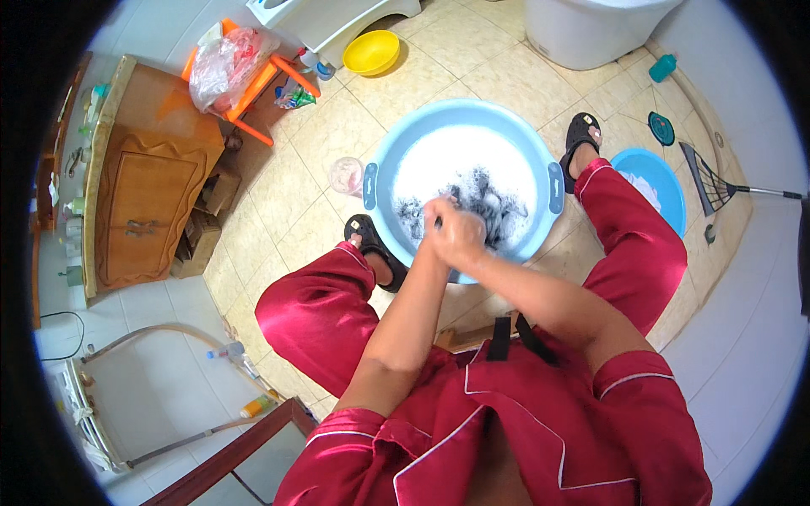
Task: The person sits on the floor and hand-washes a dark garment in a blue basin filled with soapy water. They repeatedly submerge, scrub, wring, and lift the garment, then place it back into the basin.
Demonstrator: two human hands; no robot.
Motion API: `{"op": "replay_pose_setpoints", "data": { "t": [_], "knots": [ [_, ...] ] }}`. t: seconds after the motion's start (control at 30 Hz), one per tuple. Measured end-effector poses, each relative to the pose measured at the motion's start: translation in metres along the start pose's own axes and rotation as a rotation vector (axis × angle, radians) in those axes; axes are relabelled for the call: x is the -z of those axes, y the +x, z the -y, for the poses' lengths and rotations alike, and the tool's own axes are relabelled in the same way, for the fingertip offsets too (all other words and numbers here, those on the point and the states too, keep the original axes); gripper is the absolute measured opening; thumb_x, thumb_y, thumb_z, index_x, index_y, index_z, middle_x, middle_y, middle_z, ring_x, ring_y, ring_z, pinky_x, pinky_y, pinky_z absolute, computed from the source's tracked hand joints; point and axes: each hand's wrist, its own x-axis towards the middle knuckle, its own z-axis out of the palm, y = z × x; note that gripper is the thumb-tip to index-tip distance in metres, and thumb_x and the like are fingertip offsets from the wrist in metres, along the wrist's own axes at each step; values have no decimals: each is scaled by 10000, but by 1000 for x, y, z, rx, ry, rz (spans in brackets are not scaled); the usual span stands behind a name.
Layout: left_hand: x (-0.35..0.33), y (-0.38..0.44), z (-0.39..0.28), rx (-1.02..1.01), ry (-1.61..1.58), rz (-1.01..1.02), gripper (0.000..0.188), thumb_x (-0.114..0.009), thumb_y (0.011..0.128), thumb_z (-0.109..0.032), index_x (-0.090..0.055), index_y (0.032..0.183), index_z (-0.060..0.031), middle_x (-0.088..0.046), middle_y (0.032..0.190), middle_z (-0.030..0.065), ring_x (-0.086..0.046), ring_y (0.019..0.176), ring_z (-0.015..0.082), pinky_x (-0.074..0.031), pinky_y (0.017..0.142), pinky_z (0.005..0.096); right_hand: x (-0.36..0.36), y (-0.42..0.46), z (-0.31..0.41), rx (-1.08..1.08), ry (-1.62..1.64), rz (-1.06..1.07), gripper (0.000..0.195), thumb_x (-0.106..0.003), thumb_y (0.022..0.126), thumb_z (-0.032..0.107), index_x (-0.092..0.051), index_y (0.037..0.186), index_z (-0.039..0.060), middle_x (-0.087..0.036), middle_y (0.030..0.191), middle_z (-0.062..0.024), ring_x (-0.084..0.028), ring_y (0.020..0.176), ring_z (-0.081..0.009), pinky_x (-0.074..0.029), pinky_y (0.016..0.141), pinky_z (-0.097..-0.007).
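Observation:
Between my feet stands a large light-blue plastic basin (405, 136) with two dark-grey handle pads. White suds (443, 152) cover the water in it, and dark wet cloth (497, 212) shows through them. Over the basin's near part my left hand (440, 215) and my right hand (463, 237) are pressed together, fingers closed on the same dark cloth. Only small bits of that cloth show between the fingers, so its shape is hidden. Both wrists are close together above the near rim.
A clear cup (347, 176) stands left of the basin. Behind is a yellow bowl (371, 53). At right are a smaller blue basin (664, 183) holding pale cloth and a black slotted tool (712, 183). An orange stool (256, 88) with plastic bags stands beside a wooden cabinet (155, 190).

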Motion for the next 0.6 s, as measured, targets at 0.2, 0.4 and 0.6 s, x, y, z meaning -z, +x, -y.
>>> {"op": "replay_pose_setpoints", "data": {
  "t": [0.2, 0.4, 0.6],
  "knots": [
    [-138, 17, -39, 125, 320, -589, 412, -353, 954, -296, -619, 1079, -6, -663, 1056, 137, -650, 916, 265, -516, 852, 427, 6, 116, -93, -310, 67, -199, 379, -604, 854, 392, -586, 1041, 63, -650, 860, -235, -617, 844, -423, -483, 765, -469],
    [-88, 45, -66, -513, 1303, -735, 529, -620, 870, -336, -490, 1272, -19, -589, 1188, 170, -567, 1106, 309, -440, 946, 386, -1, 107, -109, 51, 73, 102, 606, -645, 810, 456, -515, 1263, 75, -520, 1274, -190, -480, 1184, -366, -370, 1006, -427],
    [-70, 48, -65, 85, 1840, -756, 538, -642, 830, -377, -559, 1189, 15, -608, 1112, 242, -562, 1098, 347, -422, 954, 372, -11, 91, -123, -114, -246, 480, 458, -625, 814, 372, -603, 1164, 79, -514, 1260, -196, -514, 1116, -371, -412, 957, -446]
  ]
}}
